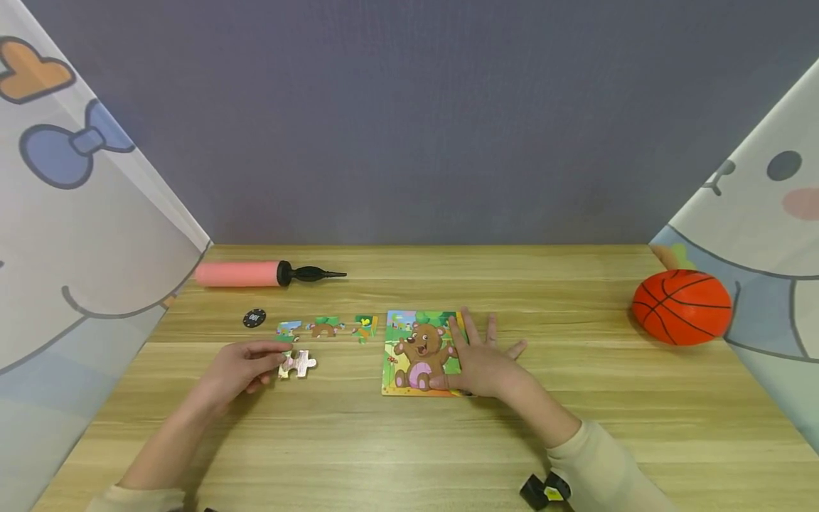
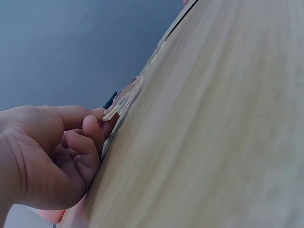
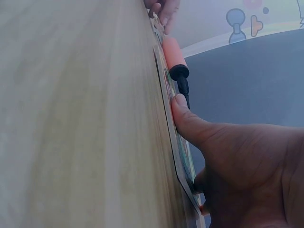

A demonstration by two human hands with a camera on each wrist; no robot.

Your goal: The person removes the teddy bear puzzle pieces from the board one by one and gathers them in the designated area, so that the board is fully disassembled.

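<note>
My left hand (image 1: 239,370) pinches a jigsaw puzzle piece (image 1: 301,363) between thumb and fingers, as the left wrist view also shows. The piece is tilted a little at the fingertips. Behind it lie several loose jigsaw pieces (image 1: 325,328) in a row on the table. A square bear puzzle (image 1: 416,355) lies flat in the middle. My right hand (image 1: 483,363) rests with spread fingers over its right edge and hides that side. In the right wrist view, the thumb (image 3: 180,107) of that hand touches the puzzle.
A pink hand pump (image 1: 239,274) with a black nozzle lies at the back left. A black round chip (image 1: 254,318) marked 100 sits in front of it. An orange-red basketball (image 1: 681,307) stands at the right. Small black objects (image 1: 544,491) lie by the right sleeve.
</note>
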